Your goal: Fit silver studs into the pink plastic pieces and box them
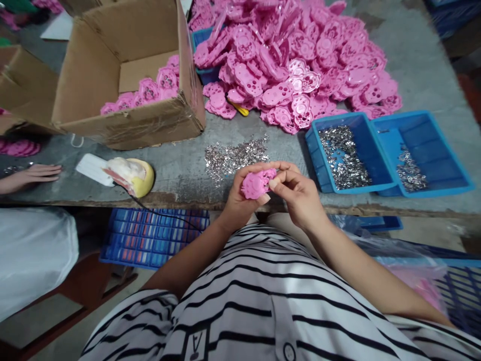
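My left hand point(240, 203) is closed around a pink plastic part point(255, 184) with a moulded, wavy outline and holes at its right end. It is held just above the table's front edge. My right hand point(298, 195) pinches at the right end of the same part, thumb against index finger. Whether a small metal piece sits between those fingertips is hidden. Just beyond my hands, small shiny metal pieces point(235, 156) lie scattered on the grey table point(176, 168).
Blue bins point(351, 188) point(451, 173) at right hold more metal pieces. Pink parts point(300, 55) form a large heap behind, beside a yellow-handled tool point(240, 109). A cardboard box point(150, 128) stands left, behind a yellow-and-white object point(141, 175) with a cord. A co-worker's hand point(37, 175) rests far left.
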A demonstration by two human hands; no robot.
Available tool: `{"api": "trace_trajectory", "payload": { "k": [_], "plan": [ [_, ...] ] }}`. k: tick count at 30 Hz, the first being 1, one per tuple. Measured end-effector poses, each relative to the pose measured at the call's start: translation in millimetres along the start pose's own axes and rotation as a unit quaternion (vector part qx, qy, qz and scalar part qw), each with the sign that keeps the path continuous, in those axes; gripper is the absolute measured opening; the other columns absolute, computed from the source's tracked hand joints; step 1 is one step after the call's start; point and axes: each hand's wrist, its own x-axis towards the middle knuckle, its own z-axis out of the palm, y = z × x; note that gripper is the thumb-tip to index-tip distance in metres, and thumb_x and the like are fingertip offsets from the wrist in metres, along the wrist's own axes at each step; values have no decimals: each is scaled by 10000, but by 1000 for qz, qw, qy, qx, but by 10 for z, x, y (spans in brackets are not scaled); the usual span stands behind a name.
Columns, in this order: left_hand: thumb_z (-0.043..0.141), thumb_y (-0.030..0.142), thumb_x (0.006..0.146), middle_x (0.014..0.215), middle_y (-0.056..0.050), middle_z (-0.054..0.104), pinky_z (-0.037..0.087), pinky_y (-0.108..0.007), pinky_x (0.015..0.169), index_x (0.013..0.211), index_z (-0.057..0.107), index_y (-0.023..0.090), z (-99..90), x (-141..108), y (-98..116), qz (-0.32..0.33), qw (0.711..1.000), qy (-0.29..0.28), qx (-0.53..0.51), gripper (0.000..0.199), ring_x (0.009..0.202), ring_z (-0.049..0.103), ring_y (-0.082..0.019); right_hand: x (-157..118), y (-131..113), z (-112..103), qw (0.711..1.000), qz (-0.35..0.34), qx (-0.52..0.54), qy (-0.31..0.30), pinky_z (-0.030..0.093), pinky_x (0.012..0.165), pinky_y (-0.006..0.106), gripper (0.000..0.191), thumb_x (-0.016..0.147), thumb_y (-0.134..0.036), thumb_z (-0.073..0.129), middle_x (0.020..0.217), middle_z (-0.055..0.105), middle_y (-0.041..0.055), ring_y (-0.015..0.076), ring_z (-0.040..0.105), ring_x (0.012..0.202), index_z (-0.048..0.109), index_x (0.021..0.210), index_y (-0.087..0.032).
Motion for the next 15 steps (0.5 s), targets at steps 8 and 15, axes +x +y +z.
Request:
{"api": "trace_trajectory", "payload": {
  "k": [8,15],
  "plan": [
    [728,276,787,1243,-27,602,375,-390,1082,1193,570,302,-12,39,32,10,997,-19,77,437,1212,533,-201,11,68,-4,993,-86,-76,20,418,957,430,196,791,-310,674,1085,635,83,234,570,1062,562,664,-212],
    [753,281,696,1265,-68,608,401,-416,1071,1219,524,258,143,38,54,-173,978,92,-68,571,1229,538,-235,29,222,13,998,-46,-4,42,468,927,402,164,768,-325,675,1060,639,76,214,593,1041,549,793,-223]
  ]
}}
